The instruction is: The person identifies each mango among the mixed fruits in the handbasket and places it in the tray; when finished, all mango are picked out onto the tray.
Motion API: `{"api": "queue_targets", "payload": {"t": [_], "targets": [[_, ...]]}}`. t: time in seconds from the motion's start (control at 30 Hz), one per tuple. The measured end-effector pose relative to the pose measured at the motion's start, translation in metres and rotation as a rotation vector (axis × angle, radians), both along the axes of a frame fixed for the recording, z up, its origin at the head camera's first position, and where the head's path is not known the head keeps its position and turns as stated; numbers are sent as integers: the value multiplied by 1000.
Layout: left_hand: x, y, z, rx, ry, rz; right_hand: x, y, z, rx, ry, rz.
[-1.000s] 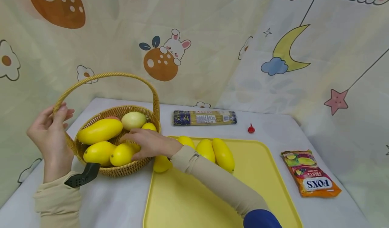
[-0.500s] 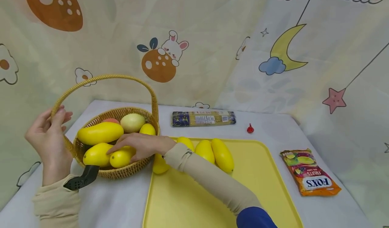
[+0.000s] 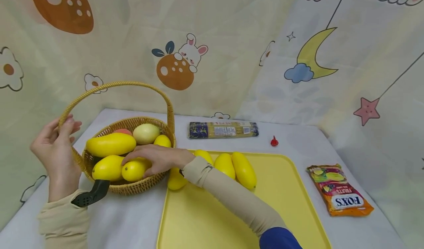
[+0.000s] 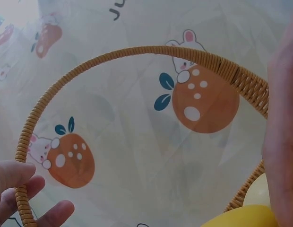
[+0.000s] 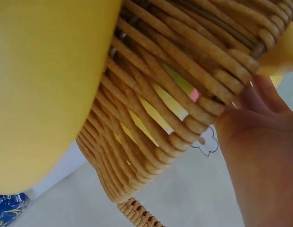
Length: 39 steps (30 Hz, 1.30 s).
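A wicker basket (image 3: 132,189) stands at the left and holds several yellow mangoes, a pale green oval fruit (image 3: 146,134) and a mostly hidden red one (image 3: 123,131). My left hand (image 3: 57,149) grips the left side of its arched handle (image 4: 137,50) between thumb and fingers. Reaching over the rim, my right hand (image 3: 159,158) has its thumb and fingers around a small mango (image 3: 132,171) at the front. Beside that lies a larger mango (image 3: 107,168), with a long mango (image 3: 110,145) behind. In the right wrist view, the basket's weave hides the right fingertips.
A yellow tray (image 3: 245,219) lies right of the basket, with several mangoes (image 3: 244,169) along its back edge, partly behind my right forearm. Further back is a noodle packet (image 3: 223,130) near a small red object (image 3: 274,141). A candy bag (image 3: 339,190) lies at the right.
My right hand's fingers have shifted over the front mangoes, reaching toward the larger one and then drawing back around the small one. The left hand keeps its hold on the handle.
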<state>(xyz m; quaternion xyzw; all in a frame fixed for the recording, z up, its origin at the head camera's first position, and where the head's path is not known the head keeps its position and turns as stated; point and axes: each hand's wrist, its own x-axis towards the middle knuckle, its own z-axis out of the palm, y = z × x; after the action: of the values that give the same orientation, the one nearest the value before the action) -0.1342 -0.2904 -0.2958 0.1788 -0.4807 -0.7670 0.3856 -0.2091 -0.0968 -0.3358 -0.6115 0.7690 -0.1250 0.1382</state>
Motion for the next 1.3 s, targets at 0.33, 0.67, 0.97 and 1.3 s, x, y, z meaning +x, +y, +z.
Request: {"api": "queue_targets", "payload": {"t": [0.33,0.67,0.97,1.3], "targets": [[0,2,1,-23,-8,4,12,18,4,-139,16,-68],[1,0,0,-15,5,1,20,52,5,-412,124,-97],[0,1,-2,6,43,-7,26,96,6,-528,125,-132],[-1,1,-4,-64,21,30,30,148,11,-585,190,-169]]}}
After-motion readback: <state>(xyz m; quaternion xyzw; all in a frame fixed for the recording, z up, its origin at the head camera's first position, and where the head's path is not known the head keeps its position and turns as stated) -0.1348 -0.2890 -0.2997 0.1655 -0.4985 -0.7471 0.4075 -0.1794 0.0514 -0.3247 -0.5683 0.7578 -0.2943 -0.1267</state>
